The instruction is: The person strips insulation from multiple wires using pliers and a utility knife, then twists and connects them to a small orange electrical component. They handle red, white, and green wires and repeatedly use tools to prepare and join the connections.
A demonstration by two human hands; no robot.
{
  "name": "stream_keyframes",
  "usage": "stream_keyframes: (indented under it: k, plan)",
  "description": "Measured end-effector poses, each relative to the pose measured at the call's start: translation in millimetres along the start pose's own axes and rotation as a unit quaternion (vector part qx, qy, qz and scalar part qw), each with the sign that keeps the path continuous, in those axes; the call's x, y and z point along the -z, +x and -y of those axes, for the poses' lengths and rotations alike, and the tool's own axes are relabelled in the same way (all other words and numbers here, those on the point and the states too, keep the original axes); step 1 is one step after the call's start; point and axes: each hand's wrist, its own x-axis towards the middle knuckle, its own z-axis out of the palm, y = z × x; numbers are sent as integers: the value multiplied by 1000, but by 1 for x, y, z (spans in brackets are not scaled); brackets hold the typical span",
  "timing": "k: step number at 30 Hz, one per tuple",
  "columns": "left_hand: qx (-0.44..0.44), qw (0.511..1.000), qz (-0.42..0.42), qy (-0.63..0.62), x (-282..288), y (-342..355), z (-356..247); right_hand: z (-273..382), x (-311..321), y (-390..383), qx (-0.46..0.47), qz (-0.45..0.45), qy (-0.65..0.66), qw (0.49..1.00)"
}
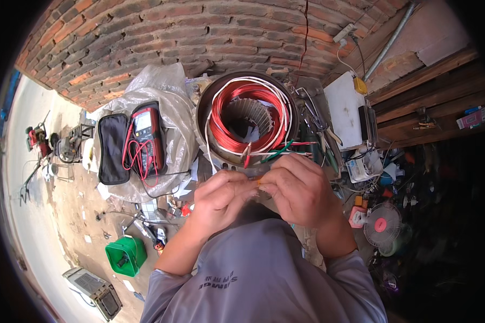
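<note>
Just in front of my chest my left hand (221, 198) and my right hand (300, 189) meet, fingertips pinched together. Between them shows a small orange-yellow bit (258, 182), too small to name. Beyond the hands stands a motor stator (201, 116) with a thick ring of red enamelled wire (219, 125), bound with white cord. Red leads (247, 156) and a green sleeved lead (277, 153) come out at its near side, close to my fingers. The stator's slotted core (248, 110) shows inside the ring.
Left of the stator, a red multimeter (144, 126) with red leads lies in an open black case (113, 153) on plastic sheeting (172, 140). Pliers (328, 134) and other hand tools lie right of it. A green bucket (125, 255), a fan (382, 225) and a brick wall (226, 37) surround the spot.
</note>
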Motion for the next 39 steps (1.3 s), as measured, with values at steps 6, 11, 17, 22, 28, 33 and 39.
stream_keyframes:
  k: [6,11,17,22,28,33,39]
  plan:
    - [99,977,-142,-127,-3,1,3,5,10,31,-70,-49,199,976]
    - [101,972,-156,-140,-5,-2,-2,-15,-4,33,-40,-6,70,997]
    - [71,991,-110,25,-13,15,-15,-23,-7,10,-46,-9,54,997]
    - [96,995,-5,-23,-19,28,-18,-20,-15,-32,-171,-90,106,975]
    - [179,977,79,-84,-17,41,-16,-13,-36,-54,-263,-186,278,905]
    - [228,954,163,-108,-6,56,-17,-12,-35,-56,-282,-161,325,888]
    - [189,962,183,-77,-4,60,-18,-17,-21,-54,-215,-138,293,922]
